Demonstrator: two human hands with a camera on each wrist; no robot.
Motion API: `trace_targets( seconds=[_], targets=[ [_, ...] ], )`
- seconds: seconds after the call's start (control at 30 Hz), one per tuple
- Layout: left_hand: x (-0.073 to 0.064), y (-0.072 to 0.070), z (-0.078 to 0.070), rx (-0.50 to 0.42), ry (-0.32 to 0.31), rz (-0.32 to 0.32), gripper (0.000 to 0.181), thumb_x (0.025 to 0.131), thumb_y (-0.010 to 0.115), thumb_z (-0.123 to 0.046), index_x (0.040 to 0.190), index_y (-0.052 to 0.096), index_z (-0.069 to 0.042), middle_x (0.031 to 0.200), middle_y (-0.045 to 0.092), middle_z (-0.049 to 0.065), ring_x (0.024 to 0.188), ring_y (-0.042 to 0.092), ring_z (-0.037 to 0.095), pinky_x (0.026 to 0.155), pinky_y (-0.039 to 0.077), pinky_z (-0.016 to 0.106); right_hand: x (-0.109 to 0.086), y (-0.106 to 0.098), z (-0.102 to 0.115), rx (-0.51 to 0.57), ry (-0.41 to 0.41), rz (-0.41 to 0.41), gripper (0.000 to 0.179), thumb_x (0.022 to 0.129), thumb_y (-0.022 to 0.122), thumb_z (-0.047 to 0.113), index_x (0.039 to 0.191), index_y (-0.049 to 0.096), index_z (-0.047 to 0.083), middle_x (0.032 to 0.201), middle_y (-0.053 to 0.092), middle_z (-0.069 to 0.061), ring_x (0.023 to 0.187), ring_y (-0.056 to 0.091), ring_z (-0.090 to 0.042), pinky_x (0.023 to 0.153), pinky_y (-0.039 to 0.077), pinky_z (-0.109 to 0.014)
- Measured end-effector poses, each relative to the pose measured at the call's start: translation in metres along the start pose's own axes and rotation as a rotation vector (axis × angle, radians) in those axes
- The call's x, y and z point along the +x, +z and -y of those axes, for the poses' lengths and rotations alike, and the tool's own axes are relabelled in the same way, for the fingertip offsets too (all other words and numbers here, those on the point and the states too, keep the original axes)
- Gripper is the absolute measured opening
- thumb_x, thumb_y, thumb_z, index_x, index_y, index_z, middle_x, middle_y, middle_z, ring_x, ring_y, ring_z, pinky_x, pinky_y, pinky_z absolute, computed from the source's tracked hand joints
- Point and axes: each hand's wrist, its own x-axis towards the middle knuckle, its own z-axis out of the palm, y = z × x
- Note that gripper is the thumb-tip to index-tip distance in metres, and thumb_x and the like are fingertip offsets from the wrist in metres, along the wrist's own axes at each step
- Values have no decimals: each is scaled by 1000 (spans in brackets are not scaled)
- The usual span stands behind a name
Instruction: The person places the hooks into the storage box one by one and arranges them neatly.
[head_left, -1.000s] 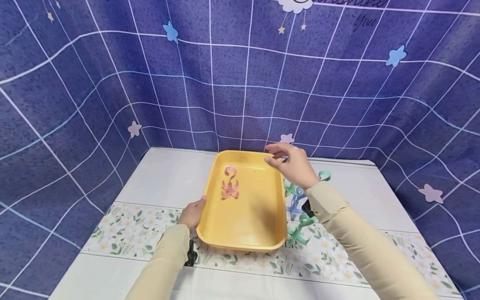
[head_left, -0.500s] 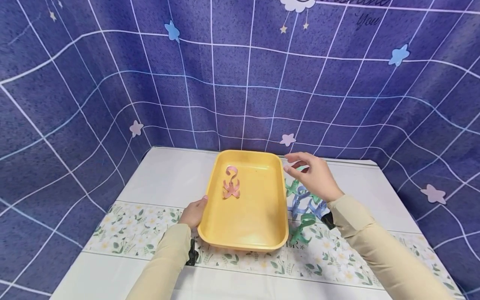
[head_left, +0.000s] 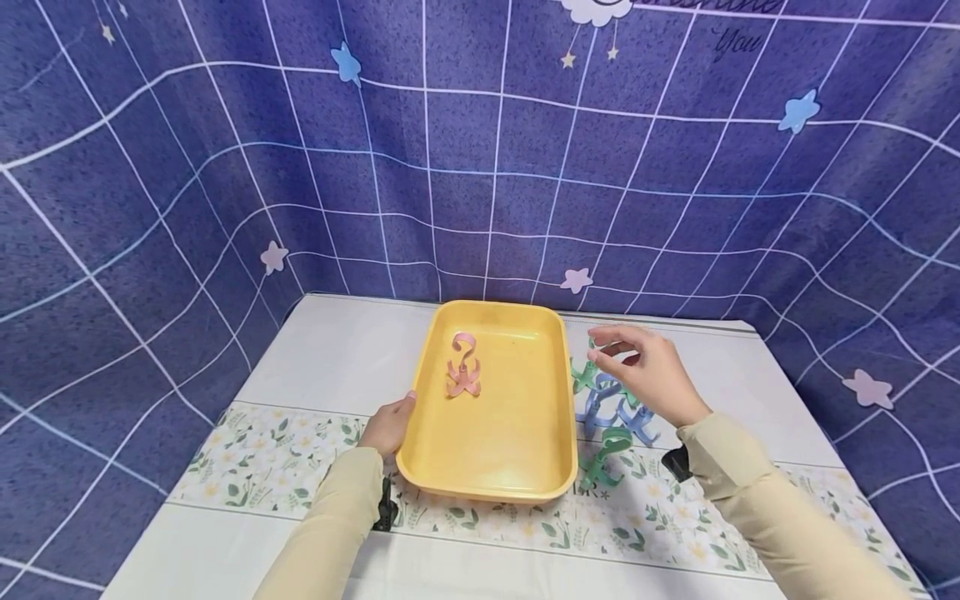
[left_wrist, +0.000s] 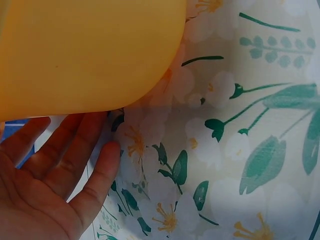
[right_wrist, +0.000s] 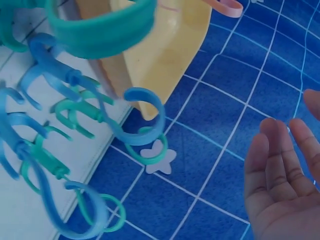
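Six hooks in all, head view: one pink hook in the far left part of one yellow tray, three green hooks and two blue hooks just right of it on the desk. Left hand clamped on the tray's left rim. Right hand over the hooks, thumb and forefinger apart. On the blue-purple cloth behind, "You" readable, with a cut-off word ending in "shine" above; two blue stars, three pinkish stars, white grid lines. Beside the tray, an "R" printed on the desk, the neighbouring letters covered.

Left wrist view: left fingers up against the underside of the tray, near a rounded corner; white flowers and green leaves printed across the desk.

Right wrist view: right hand well apart from the hooks, fingers spread from thumb; two blue hooks and three green again, one only partly inside the frame.
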Motion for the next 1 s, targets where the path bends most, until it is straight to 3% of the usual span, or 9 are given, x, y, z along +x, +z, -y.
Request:
trace_targets(
  seconds=[0.17,0.33,0.57,1.0],
  targets=[
    [3,2,2,4,-11,0,66,111,27,-49,146,51,2,92,68,11,76,63,21,79,51,41,-9,1,-9,20,4,-2,27,96,74,16,122,72,6,115,73,-9,94,70,-21,78,55,-27],
    [4,3,3,-2,-34,-2,68,110,27,-50,147,51,1,94,68,11,80,62,22,83,50,43,-21,3,-18,8,26,17,25,97,74,19,119,73,8,114,73,-7,92,70,-20,78,56,-27],
    [5,3,7,-2,-10,2,68,110,27,-50,145,52,2,90,67,11,77,62,21,82,50,44,-37,6,-31,-1,51,41,26,97,74,23,120,73,10,112,74,-5,94,69,-20,79,56,-30],
    [0,0,1,13,-15,-1,67,111,27,-49,146,51,3,95,68,12,81,63,23,85,49,46,-62,5,-45,16,105,77,31,97,73,28,121,72,9,114,73,-7,89,67,-19,75,55,-28]
  ],
)
